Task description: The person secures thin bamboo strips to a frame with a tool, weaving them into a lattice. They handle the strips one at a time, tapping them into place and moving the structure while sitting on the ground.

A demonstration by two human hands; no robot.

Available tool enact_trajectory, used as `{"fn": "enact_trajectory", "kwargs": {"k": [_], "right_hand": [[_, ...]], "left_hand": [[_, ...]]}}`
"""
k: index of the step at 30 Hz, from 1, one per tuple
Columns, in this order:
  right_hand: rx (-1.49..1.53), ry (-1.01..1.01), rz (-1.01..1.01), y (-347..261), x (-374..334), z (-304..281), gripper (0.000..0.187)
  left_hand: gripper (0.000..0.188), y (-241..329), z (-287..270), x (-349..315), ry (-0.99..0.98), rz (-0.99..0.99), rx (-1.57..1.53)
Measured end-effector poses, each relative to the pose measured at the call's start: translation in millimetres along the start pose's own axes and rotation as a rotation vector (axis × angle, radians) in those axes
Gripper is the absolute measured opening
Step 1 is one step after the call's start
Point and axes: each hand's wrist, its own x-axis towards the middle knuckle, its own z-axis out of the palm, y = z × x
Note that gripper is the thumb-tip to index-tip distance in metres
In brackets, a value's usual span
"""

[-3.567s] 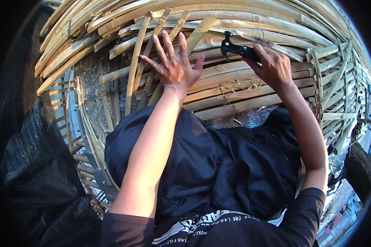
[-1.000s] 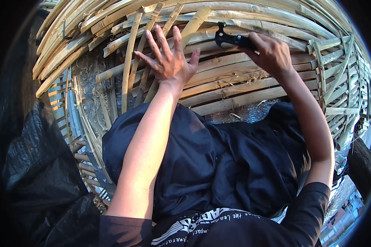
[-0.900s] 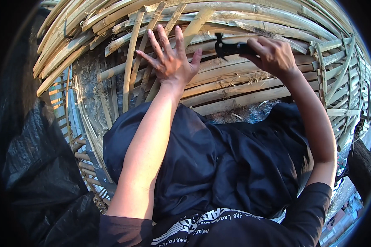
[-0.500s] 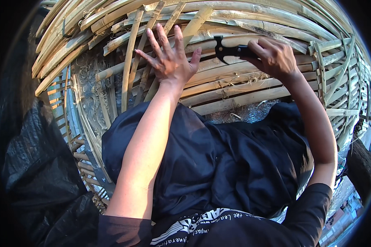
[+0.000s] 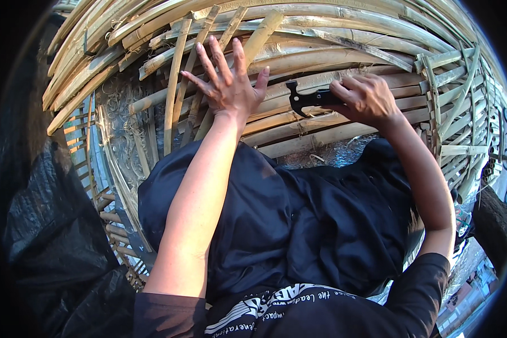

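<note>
My left hand (image 5: 229,90) is spread with fingers apart over several upright bamboo strips (image 5: 175,96), its palm down. A wider strip (image 5: 265,32) slants up beyond its thumb. My right hand (image 5: 367,100) is closed round the handle of a small black hammer (image 5: 305,101) with a claw on its head. The hammer's head points left towards my left hand, apart from it. Below the hammer lie long split bamboo slats (image 5: 315,135), running crosswise. Whether the left palm presses on the strips is hard to see.
A stack of bamboo slats (image 5: 343,14) curves along the far side. At the right stands a bamboo lattice (image 5: 462,104). Black plastic sheeting (image 5: 50,225) hangs at the left. Silvery foil sheet (image 5: 335,155) shows beside my dark-clothed legs (image 5: 253,208).
My right hand has come nearer and lower with the hammer, whose head has dropped over the crosswise slats. The left hand stays spread in nearly the same place.
</note>
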Motion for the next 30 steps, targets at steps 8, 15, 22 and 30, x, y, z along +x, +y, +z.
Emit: {"fn": "enact_trajectory", "kwargs": {"k": [8, 15, 22, 30], "right_hand": [[0.588, -0.129, 0.632, -62, 5, -20, 0.038], [0.008, 0.042, 0.229, -24, 10, 3, 0.038], [-0.018, 0.167, 0.211, -2, 4, 25, 0.045], [0.003, 0.244, 0.164, 20, 11, 14, 0.046]], "left_hand": [[0.08, 0, -5, -1, 0.029, -0.012, -0.005], [0.082, 1, -6, 0, -0.029, -0.03, -0.031], [0.086, 1, -5, -1, -0.021, -0.05, -0.027], [0.086, 0, -4, 0, -0.081, -0.038, 0.052]]}}
